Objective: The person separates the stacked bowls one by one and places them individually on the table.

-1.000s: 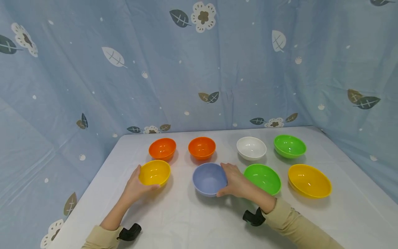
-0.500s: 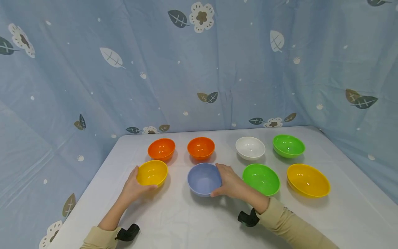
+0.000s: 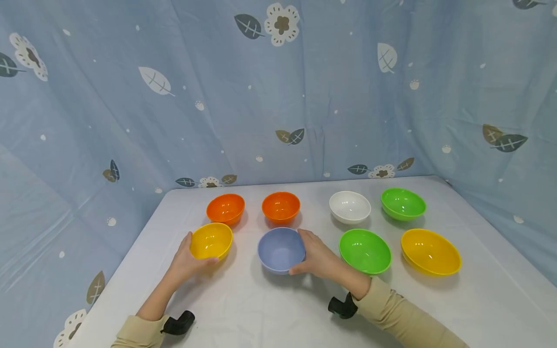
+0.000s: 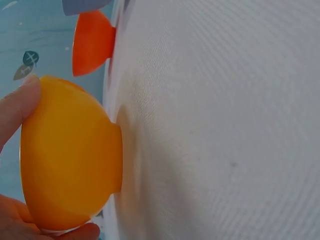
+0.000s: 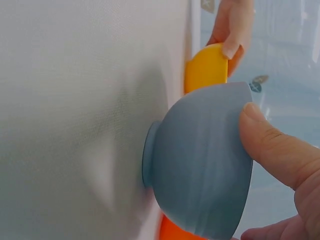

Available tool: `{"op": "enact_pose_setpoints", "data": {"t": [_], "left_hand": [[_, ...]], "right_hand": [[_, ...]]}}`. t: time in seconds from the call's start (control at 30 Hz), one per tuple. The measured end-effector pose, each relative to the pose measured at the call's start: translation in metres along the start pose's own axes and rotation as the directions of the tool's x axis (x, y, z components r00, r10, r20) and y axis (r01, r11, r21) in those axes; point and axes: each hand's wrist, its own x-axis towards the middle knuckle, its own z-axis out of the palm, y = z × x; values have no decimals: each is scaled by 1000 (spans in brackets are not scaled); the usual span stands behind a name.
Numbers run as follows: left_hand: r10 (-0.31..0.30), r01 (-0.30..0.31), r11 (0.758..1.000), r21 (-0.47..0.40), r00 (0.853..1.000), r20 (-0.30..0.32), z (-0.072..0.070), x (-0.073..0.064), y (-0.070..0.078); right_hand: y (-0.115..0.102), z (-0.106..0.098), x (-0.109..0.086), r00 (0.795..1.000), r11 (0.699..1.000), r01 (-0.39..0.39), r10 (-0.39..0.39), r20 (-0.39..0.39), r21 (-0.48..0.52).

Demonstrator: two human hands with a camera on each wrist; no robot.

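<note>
My left hand [image 3: 188, 261] grips the small yellow bowl [image 3: 211, 240] by its left side, thumb at the near rim. In the left wrist view that yellow bowl [image 4: 70, 155] stands at or just over the white cloth; I cannot tell if it touches. With my right hand [image 3: 318, 257] I hold the periwinkle-blue bowl [image 3: 280, 251] at its right side. Seen from the right wrist, the blue bowl [image 5: 205, 160] has its foot close to the cloth, contact unclear. A gap separates the two bowls. Both are upright, and nothing shows inside them.
Behind stand two orange bowls [image 3: 226, 210] [image 3: 281, 208], a white bowl [image 3: 350, 207] and a green bowl [image 3: 403, 204]. A larger green bowl [image 3: 365, 251] is right of my right hand, with a large yellow bowl [image 3: 431, 252] beyond. A patterned curtain [image 3: 278, 96] backs the table [image 3: 261, 314].
My right hand has shifted left with the blue bowl, bringing it nearer the small yellow bowl. The left hand and its yellow bowl have barely moved. The other bowls stay in place.
</note>
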Motion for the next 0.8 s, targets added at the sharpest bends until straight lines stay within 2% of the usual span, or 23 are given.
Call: {"op": "enact_pose_setpoints", "data": {"t": [0.53,0.8], "left_hand": [[-4,4,1000,-20,1000,4,0,3,-2],[7,-7,1000,-18,1000,20,-3,0,-1]], "right_hand": [[-3,3,3,999,999,-30,30,-20,-19],[-3,3,2,1000,1000,-16,16,-22,-23]]}}
